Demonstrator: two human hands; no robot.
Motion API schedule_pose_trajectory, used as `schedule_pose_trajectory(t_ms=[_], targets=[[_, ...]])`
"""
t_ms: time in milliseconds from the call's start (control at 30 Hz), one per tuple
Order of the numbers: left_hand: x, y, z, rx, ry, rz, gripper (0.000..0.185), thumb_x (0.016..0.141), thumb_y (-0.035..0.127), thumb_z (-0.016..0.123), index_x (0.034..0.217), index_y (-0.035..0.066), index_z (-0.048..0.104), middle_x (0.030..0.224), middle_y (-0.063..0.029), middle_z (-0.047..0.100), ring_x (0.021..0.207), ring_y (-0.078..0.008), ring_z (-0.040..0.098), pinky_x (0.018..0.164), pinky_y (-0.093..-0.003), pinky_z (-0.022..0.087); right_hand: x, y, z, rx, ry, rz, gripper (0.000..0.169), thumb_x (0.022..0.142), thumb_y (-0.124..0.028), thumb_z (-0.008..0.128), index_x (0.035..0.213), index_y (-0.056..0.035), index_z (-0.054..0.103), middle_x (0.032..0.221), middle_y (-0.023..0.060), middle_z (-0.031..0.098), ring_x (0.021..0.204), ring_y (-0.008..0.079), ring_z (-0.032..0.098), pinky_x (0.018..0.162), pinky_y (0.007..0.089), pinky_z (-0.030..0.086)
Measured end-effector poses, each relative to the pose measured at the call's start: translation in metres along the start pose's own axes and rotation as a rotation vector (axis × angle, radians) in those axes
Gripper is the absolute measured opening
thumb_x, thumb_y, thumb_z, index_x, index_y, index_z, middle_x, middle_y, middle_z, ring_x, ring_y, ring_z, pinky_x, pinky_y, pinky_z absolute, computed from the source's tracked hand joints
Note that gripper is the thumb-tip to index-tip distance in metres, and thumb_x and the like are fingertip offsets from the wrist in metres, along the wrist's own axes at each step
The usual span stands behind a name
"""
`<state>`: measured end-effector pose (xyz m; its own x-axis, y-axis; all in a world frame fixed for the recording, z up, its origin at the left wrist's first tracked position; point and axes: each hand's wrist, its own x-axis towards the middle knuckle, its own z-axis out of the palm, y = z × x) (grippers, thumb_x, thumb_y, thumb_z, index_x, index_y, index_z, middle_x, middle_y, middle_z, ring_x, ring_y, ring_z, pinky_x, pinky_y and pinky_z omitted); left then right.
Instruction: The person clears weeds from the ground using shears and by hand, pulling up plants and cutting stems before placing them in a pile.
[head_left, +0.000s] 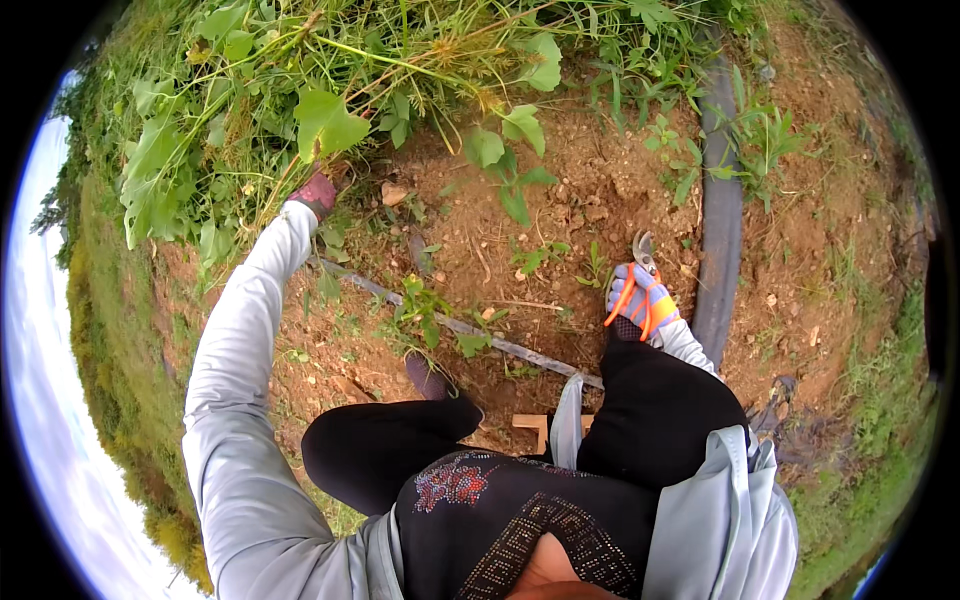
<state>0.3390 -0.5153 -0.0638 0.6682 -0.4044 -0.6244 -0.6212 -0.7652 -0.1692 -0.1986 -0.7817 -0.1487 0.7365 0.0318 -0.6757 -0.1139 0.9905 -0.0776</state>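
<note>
At the upper left my left hand, in a dark pink glove, is at the base of a leafy bunch of pulled or cut weeds; the leaves and stems partly hide its fingers. Beside my right foot is my right hand in a lilac and orange glove, gripping pruning shears with orange handles. The metal blades point away from me over bare reddish soil, their tips apart. Small green seedlings or weeds grow in the soil between my hands.
A wide dark hose runs along the soil right of my right hand. A thin grey drip line crosses before my feet. Dense weeds fill the top. Part of a wooden piece shows between my legs.
</note>
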Motion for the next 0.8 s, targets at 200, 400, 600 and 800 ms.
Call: schedule_pose_trajectory(t_ms=[200, 400, 600, 800], targets=[[-0.052, -0.018, -0.115, -0.765, 0.472, 0.147, 0.032, 0.089, 0.029, 0.047, 0.105, 0.004, 0.061, 0.085, -0.0051, 0.063, 0.074, -0.0147, 0.056, 0.067, -0.0281, 0.044, 0.004, -0.005, 0.002, -0.007, 0.014, 0.003, 0.03, 0.087, -0.03, 0.051, 0.104, -0.0062, 0.048, 0.084, 0.0074, 0.053, 0.076, 0.0232, 0.054, 0.07, 0.0407, 0.047], [-0.077, -0.044, -0.336, -0.786, 0.822, 0.082, 0.037, 0.083, 0.03, 0.054, 0.113, 0.009, 0.055, 0.1, -0.0123, 0.059, 0.081, -0.022, 0.057, 0.07, -0.0346, 0.046, 0.005, -0.006, 0.011, -0.012, 0.016, 0.069, 0.026, 0.087, -0.032, 0.051, 0.098, -0.0088, 0.048, 0.079, 0.0031, 0.051, 0.073, 0.0211, 0.053, 0.068, 0.0374, 0.045], [-0.01, -0.057, -0.351, 0.245, 0.976, -0.186, 0.059, 0.077, 0.042, 0.058, 0.124, 0.009, 0.042, 0.106, -0.0168, 0.057, 0.094, -0.0301, 0.055, 0.078, -0.0396, 0.045, 0.003, -0.007, 0.008, -0.048, 0.063, 0.057, 0.028, 0.084, -0.032, 0.055, 0.099, -0.0084, 0.048, 0.081, 0.0045, 0.052, 0.075, 0.022, 0.054, 0.069, 0.0384, 0.046], [0.085, -0.019, -0.222, 0.375, 0.375, -0.248, 0.084, 0.076, 0.052, 0.056, 0.137, 0.006, 0.021, 0.127, -0.0224, 0.043, 0.115, -0.0366, 0.044, 0.098, -0.0397, 0.036, 0.002, -0.004, 0.0, 0.047, -0.018, 0.027, 0.027, 0.087, -0.028, 0.052, 0.102, -0.0048, 0.05, 0.085, 0.0096, 0.056, 0.077, 0.0253, 0.057, 0.071, 0.0408, 0.049]])
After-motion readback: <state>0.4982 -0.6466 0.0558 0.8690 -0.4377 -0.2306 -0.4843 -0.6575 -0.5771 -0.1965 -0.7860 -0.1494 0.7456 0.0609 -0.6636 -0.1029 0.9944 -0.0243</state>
